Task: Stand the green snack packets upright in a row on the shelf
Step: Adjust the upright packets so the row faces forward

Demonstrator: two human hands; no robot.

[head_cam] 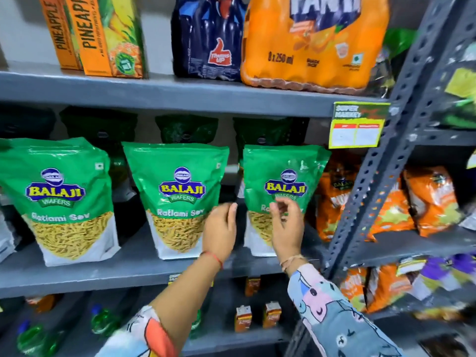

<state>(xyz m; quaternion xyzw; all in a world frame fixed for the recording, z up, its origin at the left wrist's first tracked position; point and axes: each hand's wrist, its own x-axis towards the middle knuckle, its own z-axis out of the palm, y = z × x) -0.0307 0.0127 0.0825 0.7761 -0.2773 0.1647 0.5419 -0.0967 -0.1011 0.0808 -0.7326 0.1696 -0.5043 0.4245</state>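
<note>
One packet (282, 199) behind right fingers (279, 206)

Grey shelf (103, 274), 3 green pkts (177, 199) upright

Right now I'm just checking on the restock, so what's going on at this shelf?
A person is lining up green snack packets on the middle grey shelf. Three of them stand upright in the front row: the left packet, the middle packet and the right packet, with darker green packets behind. Both hands are empty and open: the left hand is raised at the gap between the middle and right packets, and the right hand is in front of the right packet.
</note>
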